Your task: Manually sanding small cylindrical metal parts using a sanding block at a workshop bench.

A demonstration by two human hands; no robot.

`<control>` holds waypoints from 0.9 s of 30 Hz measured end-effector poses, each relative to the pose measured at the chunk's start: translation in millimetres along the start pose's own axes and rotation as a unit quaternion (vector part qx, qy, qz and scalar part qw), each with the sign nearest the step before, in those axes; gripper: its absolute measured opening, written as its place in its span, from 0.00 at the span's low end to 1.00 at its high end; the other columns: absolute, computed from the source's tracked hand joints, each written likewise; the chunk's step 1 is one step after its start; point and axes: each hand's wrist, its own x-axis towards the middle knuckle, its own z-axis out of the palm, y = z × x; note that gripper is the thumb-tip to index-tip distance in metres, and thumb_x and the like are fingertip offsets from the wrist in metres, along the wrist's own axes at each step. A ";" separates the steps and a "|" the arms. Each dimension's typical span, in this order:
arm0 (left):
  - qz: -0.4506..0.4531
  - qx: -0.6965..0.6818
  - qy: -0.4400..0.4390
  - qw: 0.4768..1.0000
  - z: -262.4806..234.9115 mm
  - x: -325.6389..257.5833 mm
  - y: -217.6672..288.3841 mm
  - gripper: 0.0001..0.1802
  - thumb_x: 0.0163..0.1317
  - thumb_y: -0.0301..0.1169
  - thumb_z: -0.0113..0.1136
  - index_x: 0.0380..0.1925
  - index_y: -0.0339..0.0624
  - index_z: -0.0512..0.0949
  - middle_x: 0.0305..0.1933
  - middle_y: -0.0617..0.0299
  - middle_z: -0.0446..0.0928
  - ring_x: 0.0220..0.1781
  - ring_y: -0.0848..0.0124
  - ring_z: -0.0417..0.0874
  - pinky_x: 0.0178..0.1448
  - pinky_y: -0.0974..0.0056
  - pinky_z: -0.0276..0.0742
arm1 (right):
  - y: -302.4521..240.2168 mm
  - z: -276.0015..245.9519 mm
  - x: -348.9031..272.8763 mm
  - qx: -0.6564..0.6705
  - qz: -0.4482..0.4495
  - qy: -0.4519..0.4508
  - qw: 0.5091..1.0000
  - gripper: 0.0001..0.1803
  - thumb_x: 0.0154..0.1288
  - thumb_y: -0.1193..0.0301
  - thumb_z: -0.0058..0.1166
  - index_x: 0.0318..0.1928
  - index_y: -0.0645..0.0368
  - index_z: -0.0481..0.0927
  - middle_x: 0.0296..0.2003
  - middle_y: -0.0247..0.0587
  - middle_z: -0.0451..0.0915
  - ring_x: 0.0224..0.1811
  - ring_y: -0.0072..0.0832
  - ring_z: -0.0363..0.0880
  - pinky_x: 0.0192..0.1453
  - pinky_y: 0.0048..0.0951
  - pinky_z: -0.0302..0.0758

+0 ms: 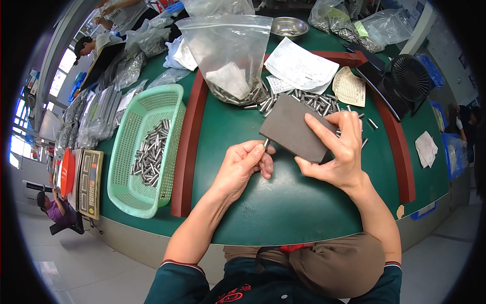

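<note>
My left hand (248, 161) pinches a small metal pin (267, 143) between thumb and forefinger. Its upper end meets the near left corner of a dark grey-brown rectangular block (296, 125). My right hand (336, 152) is closed round the block's right end and holds it tilted over the green table. Behind the block lies a loose heap of shiny metal pins (324, 103), partly hidden by the block and my right hand. At my left, more pins (153, 152) lie in a light green plastic basket (115, 175).
Red-brown wooden bars (191, 147) frame the work area. Beyond stand an open plastic bag (228, 43), papers (299, 66) and a metal bowl (289, 27). A black fan (409, 76) stands at the right; a scale (90, 182) sits far left. Other people work at the upper left.
</note>
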 end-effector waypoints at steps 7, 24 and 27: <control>0.023 0.031 0.000 0.999 6.7 0.1 -0.5 0.15 0.72 0.35 0.48 0.38 0.32 0.76 0.23 0.61 0.77 0.23 0.76 0.75 0.30 0.72 0.70 | -7.5 -4.2 -0.6 -0.019 -0.002 -0.007 1.000 0.39 0.27 0.63 0.68 0.50 0.56 0.81 0.33 0.42 0.69 0.35 0.37 0.66 0.40 0.37 0.63; 0.048 0.126 0.011 0.991 12.4 -3.3 -1.0 0.14 0.71 0.32 0.48 0.34 0.31 0.76 0.22 0.60 0.76 0.23 0.76 0.75 0.30 0.72 0.72 | -12.7 3.3 0.2 -0.021 -0.012 0.009 1.000 0.37 0.28 0.63 0.68 0.49 0.55 0.82 0.33 0.40 0.69 0.34 0.36 0.67 0.40 0.36 0.61; 0.041 0.122 -0.036 0.991 22.2 -2.4 -5.0 0.13 0.71 0.31 0.49 0.37 0.30 0.77 0.22 0.59 0.77 0.23 0.75 0.76 0.30 0.71 0.73 | -10.7 8.1 16.2 -0.044 0.017 0.047 0.998 0.37 0.28 0.64 0.68 0.50 0.57 0.81 0.33 0.41 0.69 0.36 0.36 0.66 0.40 0.36 0.62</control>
